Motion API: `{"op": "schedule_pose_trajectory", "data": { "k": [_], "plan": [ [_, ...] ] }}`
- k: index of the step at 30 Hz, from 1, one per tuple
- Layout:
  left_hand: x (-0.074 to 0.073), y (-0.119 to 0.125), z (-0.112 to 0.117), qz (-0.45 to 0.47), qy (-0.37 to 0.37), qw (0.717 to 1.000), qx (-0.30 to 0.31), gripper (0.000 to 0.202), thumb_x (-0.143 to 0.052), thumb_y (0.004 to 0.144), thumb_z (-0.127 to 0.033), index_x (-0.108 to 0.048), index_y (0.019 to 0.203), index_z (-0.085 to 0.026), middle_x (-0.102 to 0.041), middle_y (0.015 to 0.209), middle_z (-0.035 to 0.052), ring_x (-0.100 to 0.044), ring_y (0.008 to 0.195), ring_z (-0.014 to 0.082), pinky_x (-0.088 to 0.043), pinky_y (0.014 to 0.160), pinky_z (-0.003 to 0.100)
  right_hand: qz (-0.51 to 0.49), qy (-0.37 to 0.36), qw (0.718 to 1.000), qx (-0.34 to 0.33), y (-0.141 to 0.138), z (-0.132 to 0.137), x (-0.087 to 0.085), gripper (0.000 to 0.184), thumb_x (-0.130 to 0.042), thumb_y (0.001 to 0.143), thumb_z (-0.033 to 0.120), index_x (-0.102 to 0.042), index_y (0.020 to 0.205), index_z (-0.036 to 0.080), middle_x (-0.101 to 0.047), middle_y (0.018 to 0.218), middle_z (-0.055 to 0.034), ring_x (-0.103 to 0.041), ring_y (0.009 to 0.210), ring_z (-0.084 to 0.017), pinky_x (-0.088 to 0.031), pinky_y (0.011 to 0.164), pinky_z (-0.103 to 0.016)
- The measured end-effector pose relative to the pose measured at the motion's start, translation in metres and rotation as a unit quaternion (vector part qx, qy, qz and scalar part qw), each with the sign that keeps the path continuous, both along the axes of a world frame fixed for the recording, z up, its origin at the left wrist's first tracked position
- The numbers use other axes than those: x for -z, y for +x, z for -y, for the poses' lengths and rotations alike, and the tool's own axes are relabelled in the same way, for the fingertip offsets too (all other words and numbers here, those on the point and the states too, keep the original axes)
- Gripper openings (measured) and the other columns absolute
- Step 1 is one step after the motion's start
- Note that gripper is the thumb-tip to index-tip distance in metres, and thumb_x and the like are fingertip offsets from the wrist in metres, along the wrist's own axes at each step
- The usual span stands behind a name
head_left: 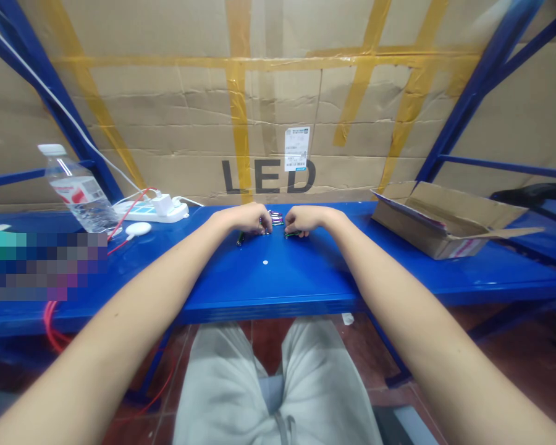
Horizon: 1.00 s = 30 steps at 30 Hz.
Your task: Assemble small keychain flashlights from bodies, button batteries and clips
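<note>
Both my hands are over the blue tabletop (264, 281), close together near its back edge. Between them lies a small group of thin, shiny metallic pieces (276, 217) in purple, silver and other colours, too small to name. My left hand (252, 218) curls down at the left of the group, fingertips pinched near the surface. A dark green, stick-like piece (240, 239) juts out below that hand. My right hand (303, 220) is curled on the other side, its fingers pressed together on a small green shiny piece (293, 234). The fingers hide much of what each hand touches.
An open cardboard box (426, 232) stands at the right. To the left are a water bottle (81, 191), a white power strip (160, 210), a round white charger (138, 230) and red cable (50, 321). A large cardboard sheet (189, 136) marked LED backs the table.
</note>
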State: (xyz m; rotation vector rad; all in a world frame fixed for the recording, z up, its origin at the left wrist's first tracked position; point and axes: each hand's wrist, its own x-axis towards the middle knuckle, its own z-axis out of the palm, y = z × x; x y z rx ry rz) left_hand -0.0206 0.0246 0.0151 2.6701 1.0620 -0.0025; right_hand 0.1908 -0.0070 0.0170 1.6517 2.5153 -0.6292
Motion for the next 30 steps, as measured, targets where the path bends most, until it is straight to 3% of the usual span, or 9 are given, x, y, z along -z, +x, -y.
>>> {"op": "schedule_pose_trajectory", "data": {
  "k": [8,18,30],
  "plan": [
    [0.000,0.004,0.005,-0.017,-0.025,0.999,-0.022,0.038,-0.061,0.071,-0.017,-0.078,0.105,-0.019,-0.076,0.084,0.0037,-0.063,0.066,0.0147,-0.044,0.063,0.024,-0.006,-0.002,1.000,-0.002,0.001,-0.001,0.001,0.016,-0.065,0.089,0.030,-0.066,0.087,0.015,-0.069,0.077,-0.0049,-0.063,0.064,-0.013,-0.052,0.064,-0.025],
    [-0.012,0.003,0.013,-0.014,0.010,1.000,-0.019,0.026,-0.066,0.076,-0.020,-0.078,0.099,-0.020,-0.077,0.094,0.0038,-0.067,0.083,0.0161,-0.044,0.071,0.022,-0.001,0.001,1.000,-0.003,0.000,0.002,-0.001,0.021,-0.068,0.088,0.036,-0.067,0.088,0.015,-0.069,0.078,-0.0050,-0.063,0.064,-0.013,-0.051,0.064,-0.024],
    [-0.005,0.007,0.012,0.009,-0.011,1.000,-0.026,0.021,-0.069,0.074,-0.022,-0.079,0.092,-0.017,-0.074,0.077,0.0032,-0.065,0.069,0.0152,-0.044,0.066,0.025,0.002,0.003,1.000,-0.006,0.000,0.001,0.000,0.015,-0.064,0.090,0.029,-0.067,0.090,0.015,-0.068,0.076,-0.0051,-0.063,0.063,-0.013,-0.050,0.063,-0.025]
  ]
}}
